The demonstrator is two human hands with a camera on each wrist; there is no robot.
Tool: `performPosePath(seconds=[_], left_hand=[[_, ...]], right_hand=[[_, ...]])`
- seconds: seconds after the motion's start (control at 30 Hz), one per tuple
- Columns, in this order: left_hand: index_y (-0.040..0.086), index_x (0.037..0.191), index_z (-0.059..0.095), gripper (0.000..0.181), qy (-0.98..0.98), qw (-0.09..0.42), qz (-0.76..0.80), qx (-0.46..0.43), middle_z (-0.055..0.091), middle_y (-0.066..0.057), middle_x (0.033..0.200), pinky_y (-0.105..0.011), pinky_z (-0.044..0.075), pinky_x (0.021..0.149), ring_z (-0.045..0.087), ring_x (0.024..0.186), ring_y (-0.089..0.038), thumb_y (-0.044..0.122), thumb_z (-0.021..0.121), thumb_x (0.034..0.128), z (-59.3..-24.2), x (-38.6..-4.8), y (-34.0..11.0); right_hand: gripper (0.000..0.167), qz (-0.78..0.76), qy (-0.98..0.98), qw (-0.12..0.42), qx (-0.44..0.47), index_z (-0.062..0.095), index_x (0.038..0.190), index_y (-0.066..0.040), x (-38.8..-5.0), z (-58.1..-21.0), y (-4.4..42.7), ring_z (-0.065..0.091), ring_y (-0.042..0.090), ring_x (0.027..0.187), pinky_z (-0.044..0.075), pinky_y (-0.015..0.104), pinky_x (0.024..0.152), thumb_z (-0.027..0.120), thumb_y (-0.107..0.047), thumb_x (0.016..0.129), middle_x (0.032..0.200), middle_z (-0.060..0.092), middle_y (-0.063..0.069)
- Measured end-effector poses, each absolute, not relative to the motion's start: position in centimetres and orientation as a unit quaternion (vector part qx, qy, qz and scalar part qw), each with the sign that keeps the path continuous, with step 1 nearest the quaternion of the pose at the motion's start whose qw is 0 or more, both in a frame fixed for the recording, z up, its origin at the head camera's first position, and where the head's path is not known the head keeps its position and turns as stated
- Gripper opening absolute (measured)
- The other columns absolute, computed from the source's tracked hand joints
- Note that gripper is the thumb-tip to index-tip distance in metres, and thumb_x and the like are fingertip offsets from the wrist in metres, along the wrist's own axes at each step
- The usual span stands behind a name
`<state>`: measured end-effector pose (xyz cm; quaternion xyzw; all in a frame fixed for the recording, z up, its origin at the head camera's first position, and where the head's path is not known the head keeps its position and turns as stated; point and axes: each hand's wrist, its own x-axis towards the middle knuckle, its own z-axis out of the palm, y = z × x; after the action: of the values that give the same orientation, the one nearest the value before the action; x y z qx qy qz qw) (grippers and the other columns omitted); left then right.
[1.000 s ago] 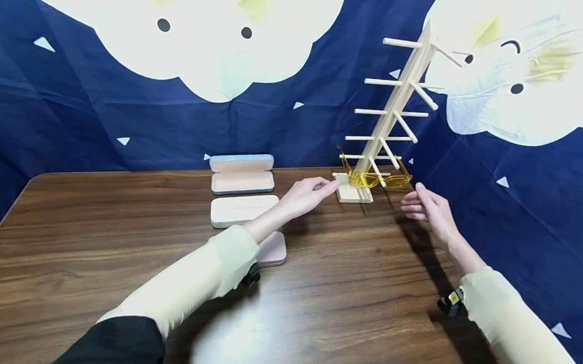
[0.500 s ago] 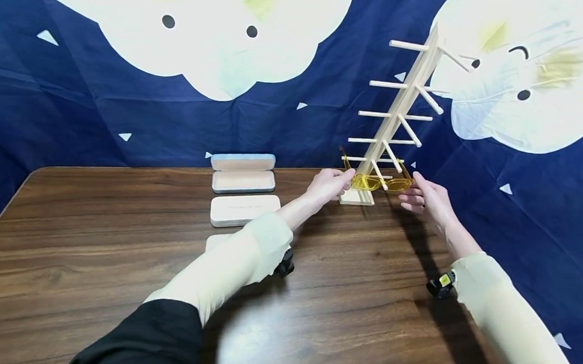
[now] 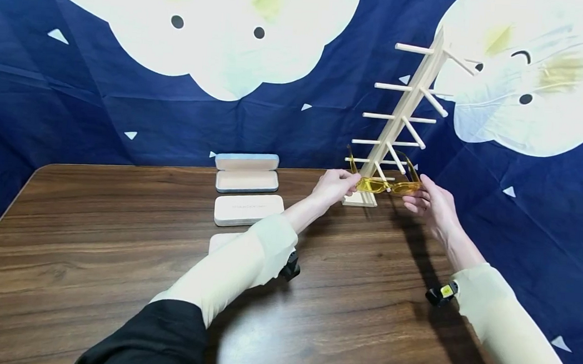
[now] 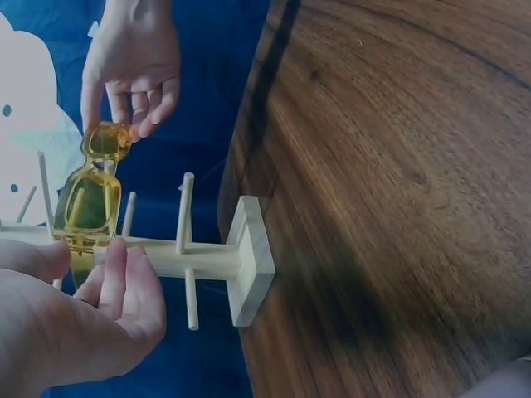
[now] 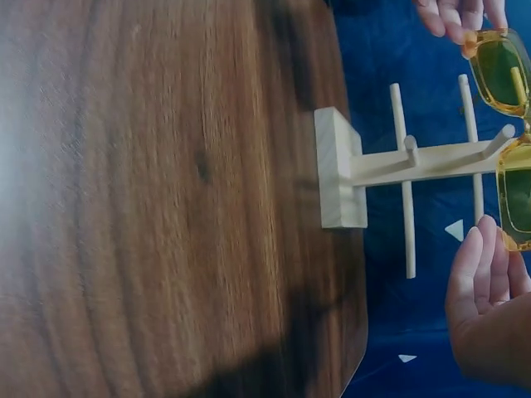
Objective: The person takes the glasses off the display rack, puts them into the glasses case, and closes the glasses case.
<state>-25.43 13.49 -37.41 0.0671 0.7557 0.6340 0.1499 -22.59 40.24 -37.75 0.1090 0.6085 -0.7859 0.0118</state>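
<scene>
A pair of yellow-framed sunglasses is at the low pegs of a wooden glasses rack, its temples pointing back past the post. My left hand pinches the left end of the frame between thumb and fingers. At the opposite end, my right hand grips the other corner of the frame. The left wrist view shows the sunglasses in front of the post, with a hand on each end. In the right wrist view they are partly cut off by the edge. Whether they still touch a peg, I cannot tell.
Left of the rack, an open blue glasses case stands at the table's back edge. In front lies a closed white case, then a pale case mostly under my left sleeve. A dark blue cloth hangs behind the wooden table.
My left hand has moved right and taken hold of the sunglasses' left end. My right hand has closed on the other end. The sunglasses have shifted slightly off their earlier position on the rack.
</scene>
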Motion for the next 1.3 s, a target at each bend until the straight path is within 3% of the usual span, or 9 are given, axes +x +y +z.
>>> performPosePath(seconds=[0.17, 0.27, 0.43, 0.73, 1.03, 1.3], left_hand=[[0.002, 0.124, 0.069, 0.034, 0.736, 0.178, 0.647, 0.086, 0.073, -0.013, 0.104, -0.025, 0.055, 0.076, 0.063, 0.085, -0.013, 0.028, 0.059, 0.1046, -37.3, -24.6, 12.5], [0.002, 0.13, 0.067, 0.037, 0.732, 0.192, 0.647, 0.1, 0.072, -0.014, 0.108, -0.032, 0.059, 0.087, 0.067, 0.094, -0.02, 0.027, 0.058, 0.1052, -37.1, -24.1, 11.8], [0.004, 0.13, 0.067, 0.035, 0.737, 0.201, 0.633, 0.124, 0.073, -0.019, 0.119, -0.035, 0.059, 0.092, 0.07, 0.106, -0.027, 0.027, 0.057, 0.1051, -37.2, -22.9, 10.0], [0.006, 0.131, 0.066, 0.036, 0.752, 0.197, 0.616, 0.129, 0.072, -0.021, 0.125, -0.043, 0.058, 0.099, 0.072, 0.108, -0.027, 0.029, 0.057, 0.1036, -38.0, -20.8, 6.2], [0.004, 0.132, 0.065, 0.037, 0.786, 0.145, 0.589, 0.12, 0.074, -0.019, 0.121, -0.042, 0.06, 0.094, 0.073, 0.107, -0.032, 0.027, 0.055, 0.1042, -38.8, -19.1, 1.4], [0.006, 0.139, 0.061, 0.04, 0.819, 0.063, 0.563, 0.098, 0.074, -0.017, 0.114, -0.029, 0.057, 0.087, 0.075, 0.102, -0.028, 0.025, 0.055, 0.1042, -39.4, -17.1, -2.8]], right_hand=[[0.016, -0.798, 0.596, 0.015, 0.09, 0.066, 0.101, -0.01, -20.8, -37.7, 39.8, 0.077, 0.017, 0.07, 0.064, 0.028, 0.068, 0.061, -0.025, 0.104, 0.079, 0.076, 0.005], [0.015, -0.802, 0.59, 0.022, 0.083, 0.067, 0.1, -0.011, -19.8, -37.7, 39.4, 0.077, 0.016, 0.071, 0.063, 0.027, 0.068, 0.06, -0.023, 0.105, 0.079, 0.076, 0.004], [0.018, -0.807, 0.587, 0.039, 0.054, 0.069, 0.1, -0.014, -18.2, -38.2, 38.5, 0.077, 0.016, 0.073, 0.063, 0.027, 0.07, 0.055, -0.02, 0.107, 0.083, 0.078, 0.004], [0.018, -0.798, 0.601, 0.048, 0.017, 0.066, 0.1, -0.013, -16.2, -39.3, 35.4, 0.077, 0.015, 0.077, 0.063, 0.026, 0.074, 0.05, -0.016, 0.108, 0.085, 0.076, 0.002], [0.021, -0.774, 0.632, 0.043, 0.018, 0.067, 0.095, -0.016, -15.6, -40.2, 30.3, 0.075, 0.011, 0.079, 0.062, 0.025, 0.075, 0.051, -0.014, 0.108, 0.085, 0.074, -0.002], [0.017, -0.761, 0.647, 0.03, 0.024, 0.063, 0.092, -0.014, -16.1, -40.1, 25.1, 0.075, 0.009, 0.075, 0.063, 0.024, 0.072, 0.053, -0.012, 0.106, 0.08, 0.075, -0.003]])
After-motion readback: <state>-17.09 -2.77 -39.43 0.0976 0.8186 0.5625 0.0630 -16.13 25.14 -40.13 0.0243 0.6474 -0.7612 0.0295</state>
